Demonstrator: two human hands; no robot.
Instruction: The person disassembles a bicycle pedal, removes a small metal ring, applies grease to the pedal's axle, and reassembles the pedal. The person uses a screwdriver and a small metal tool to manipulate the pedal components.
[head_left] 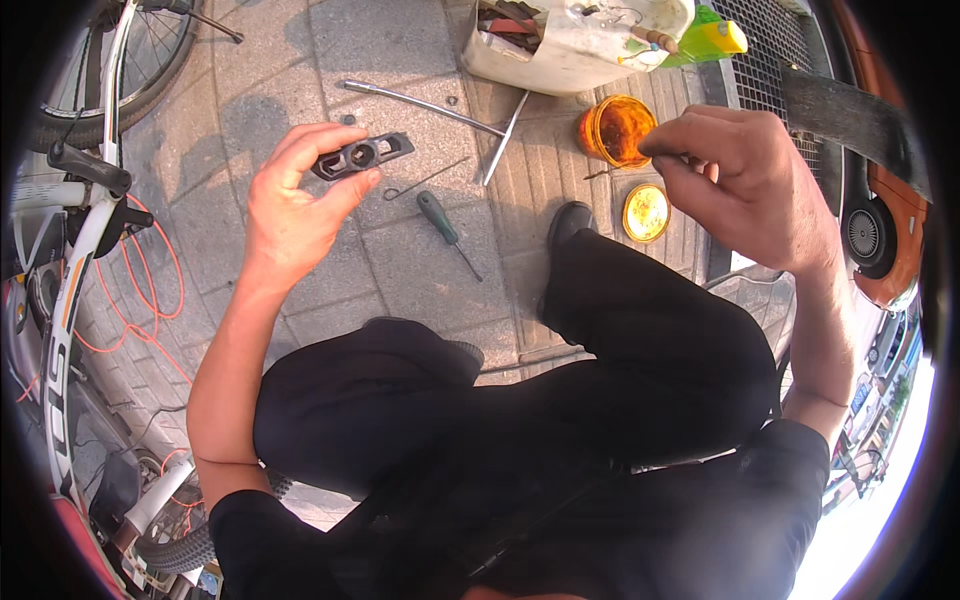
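Note:
My left hand [290, 200] grips a black bicycle pedal [362, 155] between thumb and fingers, with a round hole at the pedal's middle. My right hand [745, 185] is raised at the right, thumb and fingertips pinched together; whatever they hold, if anything, is too small to make out. Beside those fingertips stands an uncovered orange tub [618, 130], smeared inside with orange-brown grease. Its round yellow lid [646, 213] lies on the paving just below. Between my hands lie a green-handled screwdriver [437, 217], a thin looped wire tool [425, 180] and a T-handled wrench [430, 108].
A cut-open white plastic container [580, 45] holding tools stands at the top, next to a yellow-green bottle [708, 38]. A white bicycle frame [85, 260] and a coiled orange hose [150, 290] are at left. A metal grating [775, 60] and an orange car [895, 235] are at right.

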